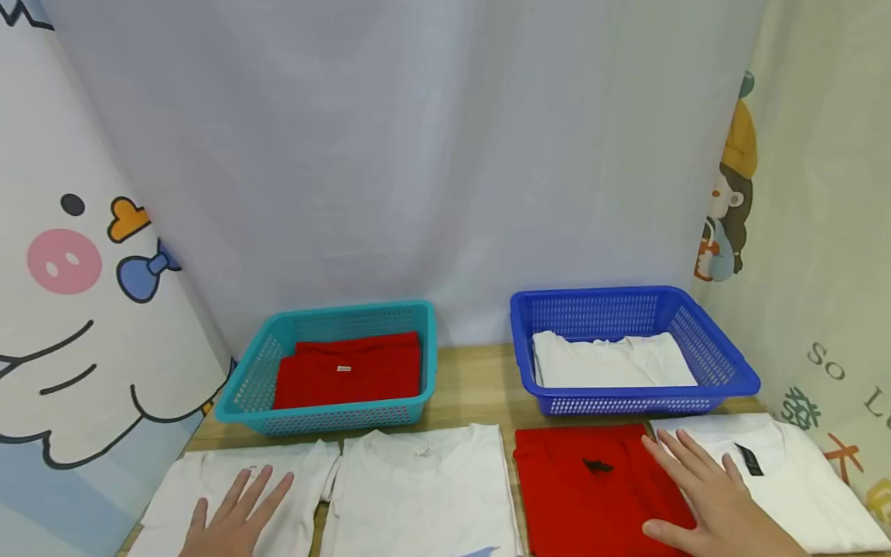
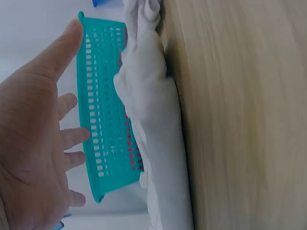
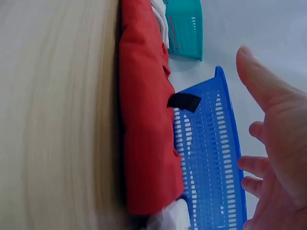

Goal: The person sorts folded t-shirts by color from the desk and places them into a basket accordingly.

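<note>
My left hand (image 1: 233, 520), fingers spread, hovers by the folded white shirt (image 1: 188, 495) at the far left and holds nothing. In the left wrist view a gap shows between that hand and the cloth. Over the right side of the folded red shirt (image 1: 578, 495) and the edge of the rightmost white shirt (image 1: 800, 480) is my right hand (image 1: 710, 503), its fingers also spread with nothing held. A second folded white shirt (image 1: 425, 487) lies between the left white one and the red one. Dark collar labels show on the red and rightmost white shirts.
Behind the row stand a teal basket (image 1: 327, 422) with folded red clothing (image 1: 355, 379) and a blue basket (image 1: 626, 402) with folded white clothing (image 1: 612, 363). The wooden table (image 1: 473, 379) ends at hanging curtains (image 1: 431, 155), with printed cloth on both sides.
</note>
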{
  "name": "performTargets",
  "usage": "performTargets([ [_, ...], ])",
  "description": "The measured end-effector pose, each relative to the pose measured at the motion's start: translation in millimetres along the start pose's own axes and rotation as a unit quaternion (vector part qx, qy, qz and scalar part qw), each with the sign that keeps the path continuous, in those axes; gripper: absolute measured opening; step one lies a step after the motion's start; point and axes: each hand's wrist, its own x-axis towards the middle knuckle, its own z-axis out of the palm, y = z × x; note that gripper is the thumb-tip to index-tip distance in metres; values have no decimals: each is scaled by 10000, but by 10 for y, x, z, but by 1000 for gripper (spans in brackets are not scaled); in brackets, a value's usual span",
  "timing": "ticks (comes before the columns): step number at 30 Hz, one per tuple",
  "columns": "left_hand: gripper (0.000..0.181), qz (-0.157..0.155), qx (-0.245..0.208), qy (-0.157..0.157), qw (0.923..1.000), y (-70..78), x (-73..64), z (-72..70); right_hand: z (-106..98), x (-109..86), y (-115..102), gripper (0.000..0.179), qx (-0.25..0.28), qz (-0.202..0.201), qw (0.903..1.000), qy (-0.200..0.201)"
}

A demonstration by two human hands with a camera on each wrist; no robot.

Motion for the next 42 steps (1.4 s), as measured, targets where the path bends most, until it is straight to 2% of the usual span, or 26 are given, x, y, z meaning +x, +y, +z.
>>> performTargets([
  [2, 121, -60, -22, -171, 9998, 97, 58, -23, 4, 44, -43, 93, 111, -283, 9994, 137],
  [5, 115, -170, 64, -302, 9994, 265, 166, -19, 62, 117, -133, 89, 293, -815, 9956, 346],
  [7, 109, -224, 71, -388, 9990, 367, 246, 1, 120, 174, -216, 87, 315, -1024, 9933, 425],
  [9, 104, -254, 40, -444, 9987, 460, 325, 33, 189, 246, -317, 88, 262, -1095, 9930, 353],
  [14, 106, -255, -178, -718, 9969, 658, 468, 97, 346, 446, -607, 91, -78, -983, 9951, -70],
  [18, 104, -305, -362, -749, 9961, 775, 538, 150, 477, 590, -813, 91, -76, -1215, 9923, -246],
  [22, 103, -378, -415, -716, 9958, 834, 582, 202, 588, 701, -979, 92, -45, -1390, 9889, -526],
  [27, 103, -444, -494, -818, 9944, 852, 627, 228, 696, 786, -1117, 93, 57, -1316, 9868, -940],
  [32, 102, -305, -663, -704, 9948, 873, 654, 206, 814, 871, -1157, 91, 149, -1236, 9847, -1223],
  [37, 102, -237, -581, -712, 9955, 884, 678, 175, 896, 925, -1197, 90, 193, -1133, 9841, -1356],
  [42, 100, -42, -742, -729, 9946, 911, 724, 165, 925, 937, -1248, 87, 219, -1125, 9843, -1346],
])
